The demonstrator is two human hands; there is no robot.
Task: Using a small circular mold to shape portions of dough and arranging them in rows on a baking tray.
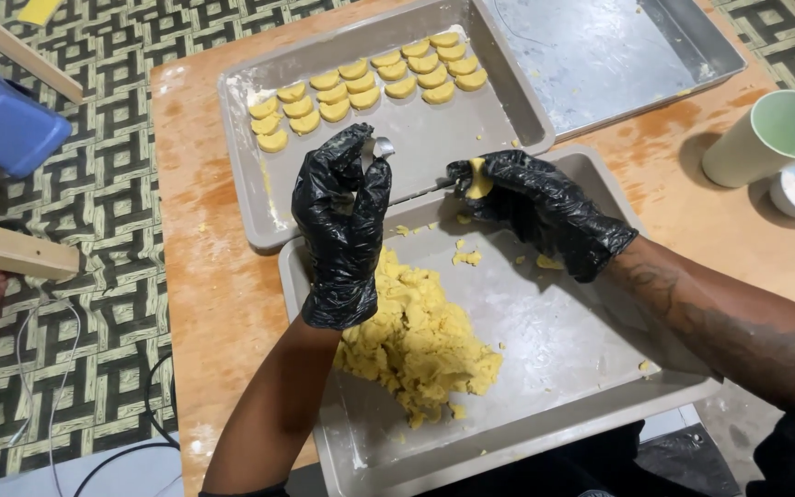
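Glossy black gloves on the left hand [342, 225] and right hand [545, 212], yellow dough [420, 340], grey trays [563, 322], pale yellow shaped pieces [365, 85], orange-brown desk [204, 276], mint-green cup [770, 136], blue jug [2, 120], green-and-black geometric patterned floor [103, 193].
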